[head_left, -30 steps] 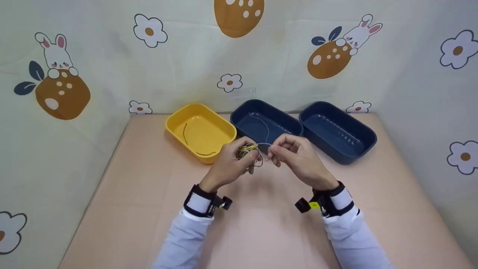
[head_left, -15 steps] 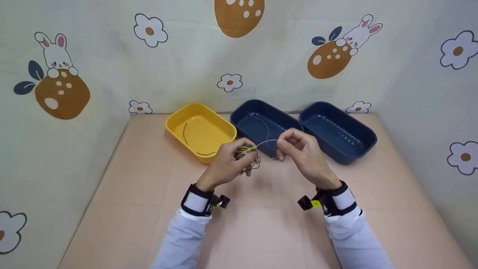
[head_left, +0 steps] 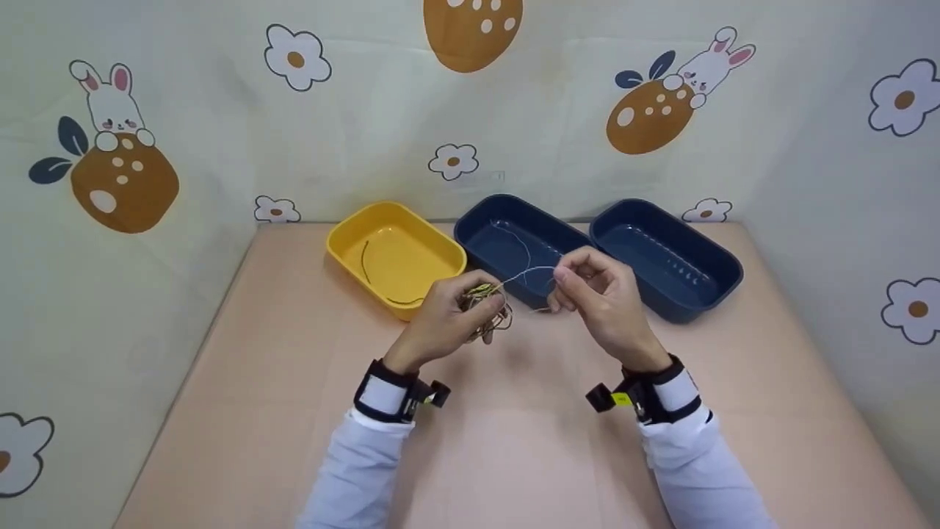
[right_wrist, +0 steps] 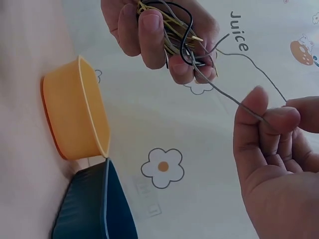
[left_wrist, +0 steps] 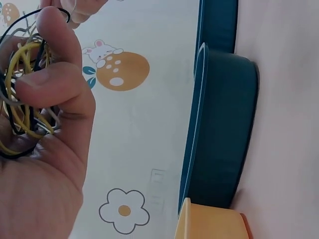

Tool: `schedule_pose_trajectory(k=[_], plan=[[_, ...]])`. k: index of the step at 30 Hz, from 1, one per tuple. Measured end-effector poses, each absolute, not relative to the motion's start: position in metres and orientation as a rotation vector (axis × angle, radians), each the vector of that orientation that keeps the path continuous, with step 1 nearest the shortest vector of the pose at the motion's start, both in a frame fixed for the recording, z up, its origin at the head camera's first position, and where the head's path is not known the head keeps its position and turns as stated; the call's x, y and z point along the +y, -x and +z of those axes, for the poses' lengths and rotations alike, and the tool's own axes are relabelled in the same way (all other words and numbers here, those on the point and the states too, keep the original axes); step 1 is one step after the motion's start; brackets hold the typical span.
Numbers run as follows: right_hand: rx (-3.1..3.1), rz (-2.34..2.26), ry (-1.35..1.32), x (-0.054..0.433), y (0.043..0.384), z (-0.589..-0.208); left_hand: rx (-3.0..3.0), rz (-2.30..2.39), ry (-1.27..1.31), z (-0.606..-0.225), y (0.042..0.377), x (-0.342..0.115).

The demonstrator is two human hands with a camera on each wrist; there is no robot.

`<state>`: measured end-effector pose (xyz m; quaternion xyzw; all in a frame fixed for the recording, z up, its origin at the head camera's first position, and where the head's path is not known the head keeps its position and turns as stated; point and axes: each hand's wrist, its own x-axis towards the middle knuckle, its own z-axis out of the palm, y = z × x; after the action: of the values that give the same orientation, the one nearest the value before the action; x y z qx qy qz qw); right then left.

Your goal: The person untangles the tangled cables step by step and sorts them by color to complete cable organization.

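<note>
My left hand grips a tangled bundle of thin wires, yellow, black and grey, with its fingers curled around it. Loops of the tangle stick out past the thumb and fingertips. To the right, my right hand pinches one grey wire between thumb and fingers. That wire stretches in a slight arc from the bundle to the pinch, above the front of the middle navy bin. A second grey strand also runs between the bundle and the right hand in the right wrist view.
A yellow bin stands at the back left, with dark wires inside. The middle navy bin holds one pale wire. Another navy bin is on its right. A patterned cloth wall rises behind them.
My right hand has moved right and a little away from me, drawing a longer length of the grey wire out of the bundle. The left hand has shifted only slightly.
</note>
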<state>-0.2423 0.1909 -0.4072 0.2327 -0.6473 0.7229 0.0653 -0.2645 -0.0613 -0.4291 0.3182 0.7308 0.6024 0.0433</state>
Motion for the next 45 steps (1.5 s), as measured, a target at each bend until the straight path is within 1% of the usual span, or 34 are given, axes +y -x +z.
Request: schedule_pose_trajectory(k=[6, 13, 23, 32, 36, 39, 45], plan=[[-1.995, 2.166, -0.629, 0.196, 0.245, -0.407, 2.242, 1.868, -0.976, -0.428, 0.266, -0.066], [-2.108, 2.056, -0.558, 0.212, 0.249, -0.406, 2.283, 1.986, -0.887, -0.425, 0.27, -0.079], [-1.866, 2.277, -0.448, 0.226, 0.257, -0.407, 2.301, 2.123, -0.798, -0.424, 0.279, -0.095], [-1.713, 2.455, -0.353, 0.227, 0.261, -0.41, 2.242, 2.247, -0.693, -0.426, 0.282, -0.104], [-1.586, 2.507, -0.252, 0.23, 0.262, -0.408, 2.246, 2.268, -0.662, -0.426, 0.283, -0.108], [-1.544, 2.463, -0.183, 0.238, 0.263, -0.407, 2.248, 2.314, -0.612, -0.427, 0.284, -0.114], [-1.748, 2.135, -0.252, 0.253, 0.267, -0.41, 2.216, 2.369, -0.55, -0.426, 0.284, -0.119]])
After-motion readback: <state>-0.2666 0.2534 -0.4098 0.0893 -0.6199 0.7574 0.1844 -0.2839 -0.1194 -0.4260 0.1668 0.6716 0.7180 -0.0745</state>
